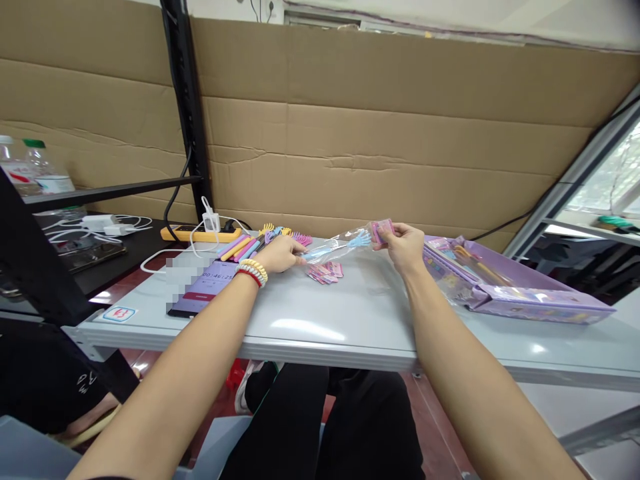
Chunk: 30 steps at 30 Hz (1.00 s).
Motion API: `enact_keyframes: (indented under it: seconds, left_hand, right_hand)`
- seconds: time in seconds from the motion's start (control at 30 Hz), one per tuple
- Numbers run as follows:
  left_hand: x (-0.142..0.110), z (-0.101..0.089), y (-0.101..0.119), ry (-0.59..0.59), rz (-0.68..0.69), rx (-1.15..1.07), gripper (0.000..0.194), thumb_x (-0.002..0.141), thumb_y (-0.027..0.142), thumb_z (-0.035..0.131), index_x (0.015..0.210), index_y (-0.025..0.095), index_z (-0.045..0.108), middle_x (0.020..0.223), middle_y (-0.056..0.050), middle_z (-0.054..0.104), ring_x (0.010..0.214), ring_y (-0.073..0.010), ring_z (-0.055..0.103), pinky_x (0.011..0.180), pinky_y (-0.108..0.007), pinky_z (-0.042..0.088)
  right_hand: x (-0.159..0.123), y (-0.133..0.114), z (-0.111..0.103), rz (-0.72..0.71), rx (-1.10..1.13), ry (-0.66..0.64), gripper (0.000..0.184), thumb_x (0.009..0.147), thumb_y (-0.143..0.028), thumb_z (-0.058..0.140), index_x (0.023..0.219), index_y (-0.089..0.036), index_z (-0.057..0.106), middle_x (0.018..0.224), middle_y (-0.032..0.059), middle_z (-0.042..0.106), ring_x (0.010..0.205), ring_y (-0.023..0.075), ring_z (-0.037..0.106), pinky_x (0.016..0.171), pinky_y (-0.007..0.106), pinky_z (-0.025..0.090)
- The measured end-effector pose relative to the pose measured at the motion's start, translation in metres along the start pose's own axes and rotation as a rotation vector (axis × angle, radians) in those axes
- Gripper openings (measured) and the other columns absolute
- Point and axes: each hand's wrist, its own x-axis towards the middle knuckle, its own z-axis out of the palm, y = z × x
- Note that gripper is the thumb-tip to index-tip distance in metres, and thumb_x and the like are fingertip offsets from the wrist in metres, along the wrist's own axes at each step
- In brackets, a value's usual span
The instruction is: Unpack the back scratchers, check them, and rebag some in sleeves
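Observation:
Between my hands stretches a clear plastic bag [336, 247] with a light blue, hand-headed stick inside that looks like a small back scratcher [359, 239]. My left hand [281, 253] pinches the bag's left end, where the blue handle lies. At the other end, my right hand [403, 244] grips a pink printed card [381, 231]. Below the bag, several similar pink cards [326, 273] lie in a loose pile on the grey table [340, 320]. Beside my left hand is a group of coloured back scratchers [239, 247] in purple, yellow, pink and blue.
A purple open box [540, 303] with plastic-wrapped items stands on the right. At the left lie a phone showing a timer [206, 287], a white charger with cable [211, 220] and a yellow power strip [187, 233]. Cardboard [380, 133] closes off the back.

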Motion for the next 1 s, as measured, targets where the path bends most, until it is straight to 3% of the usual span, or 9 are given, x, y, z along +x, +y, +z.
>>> enact_keyframes:
  seconds: [0.17, 0.27, 0.33, 0.43, 0.53, 0.63, 0.73, 0.83, 1.0]
  left_hand:
    - [0.002, 0.006, 0.004, -0.162, 0.013, -0.123, 0.025, 0.069, 0.033, 0.059, 0.079, 0.013, 0.071, 0.055, 0.003, 0.051, 0.052, -0.0100, 0.041, 0.050, -0.023, 0.030]
    - [0.002, 0.007, 0.005, -0.206, 0.010, -0.190, 0.023, 0.071, 0.031, 0.058, 0.078, 0.012, 0.069, 0.053, 0.003, 0.050, 0.051, -0.0098, 0.043, 0.050, -0.023, 0.032]
    - [0.001, 0.006, 0.004, -0.186, -0.011, -0.227, 0.018, 0.071, 0.028, 0.059, 0.074, 0.012, 0.067, 0.052, 0.003, 0.049, 0.050, -0.0090, 0.043, 0.049, -0.022, 0.032]
    - [0.002, 0.005, 0.004, -0.111, -0.070, -0.348, 0.011, 0.068, 0.023, 0.064, 0.067, 0.012, 0.064, 0.052, 0.004, 0.050, 0.049, -0.0078, 0.044, 0.047, -0.021, 0.033]
    - [0.004, 0.010, 0.012, 0.014, -0.151, -0.602, 0.011, 0.065, 0.018, 0.069, 0.073, 0.012, 0.064, 0.059, 0.002, 0.057, 0.052, -0.0088, 0.050, 0.050, -0.022, 0.040]
    - [0.000, 0.021, 0.027, 0.137, -0.226, -0.834, 0.015, 0.063, 0.016, 0.071, 0.076, 0.011, 0.064, 0.065, -0.001, 0.060, 0.054, -0.0108, 0.056, 0.053, -0.026, 0.046]
    - [-0.015, 0.035, 0.047, 0.223, -0.261, -0.972, 0.017, 0.063, 0.019, 0.074, 0.072, 0.011, 0.062, 0.064, -0.002, 0.060, 0.056, -0.0121, 0.057, 0.056, -0.027, 0.048]
    - [-0.038, 0.051, 0.065, 0.296, -0.281, -1.076, 0.022, 0.060, 0.023, 0.077, 0.071, 0.011, 0.062, 0.062, -0.001, 0.061, 0.059, -0.0129, 0.058, 0.059, -0.029, 0.051]
    - [-0.072, 0.074, 0.077, 0.351, -0.381, -1.040, 0.019, 0.062, 0.023, 0.075, 0.071, 0.011, 0.064, 0.066, -0.003, 0.062, 0.061, -0.0133, 0.058, 0.057, -0.028, 0.051]
  right_hand:
    - [0.001, 0.002, 0.001, 0.012, -0.183, 0.146, 0.027, 0.062, -0.039, 0.071, 0.067, -0.014, 0.063, 0.046, 0.0003, 0.056, 0.034, 0.0119, 0.047, 0.030, 0.024, 0.037]
    - [0.002, 0.003, 0.000, 0.020, -0.106, 0.125, 0.036, 0.060, -0.045, 0.073, 0.073, -0.013, 0.063, 0.051, -0.0002, 0.056, 0.036, 0.0115, 0.048, 0.032, 0.025, 0.041]
    - [0.003, 0.004, 0.000, 0.057, 0.056, 0.097, 0.050, 0.060, -0.058, 0.069, 0.084, -0.015, 0.062, 0.066, 0.0020, 0.062, 0.048, 0.0136, 0.056, 0.040, 0.027, 0.050]
    - [0.004, 0.005, 0.002, 0.126, 0.276, 0.005, 0.067, 0.066, -0.077, 0.048, 0.103, -0.021, 0.053, 0.097, 0.0067, 0.063, 0.074, 0.0181, 0.064, 0.049, 0.030, 0.056]
    - [-0.003, -0.001, 0.014, 0.147, 0.219, -0.021, 0.068, 0.064, -0.074, 0.054, 0.109, -0.023, 0.047, 0.107, 0.0082, 0.058, 0.081, 0.0180, 0.063, 0.046, 0.026, 0.054]
    - [-0.026, -0.017, 0.035, 0.124, 0.058, -0.031, 0.065, 0.058, -0.059, 0.069, 0.105, -0.022, 0.044, 0.092, 0.0043, 0.060, 0.070, 0.0147, 0.060, 0.040, 0.019, 0.047]
    - [-0.066, -0.038, 0.050, 0.102, 0.032, -0.236, 0.057, 0.062, -0.051, 0.071, 0.101, -0.022, 0.042, 0.083, 0.0016, 0.061, 0.061, 0.0124, 0.058, 0.041, 0.019, 0.046]
    - [-0.113, -0.052, 0.053, 0.029, -0.012, -0.453, 0.037, 0.068, -0.042, 0.068, 0.091, -0.021, 0.047, 0.087, 0.0029, 0.061, 0.064, 0.0130, 0.058, 0.047, 0.023, 0.049]
    - [-0.154, -0.050, 0.048, -0.006, -0.075, -0.493, 0.013, 0.071, -0.030, 0.062, 0.073, -0.019, 0.054, 0.073, 0.0027, 0.061, 0.062, 0.0149, 0.059, 0.054, 0.027, 0.050]
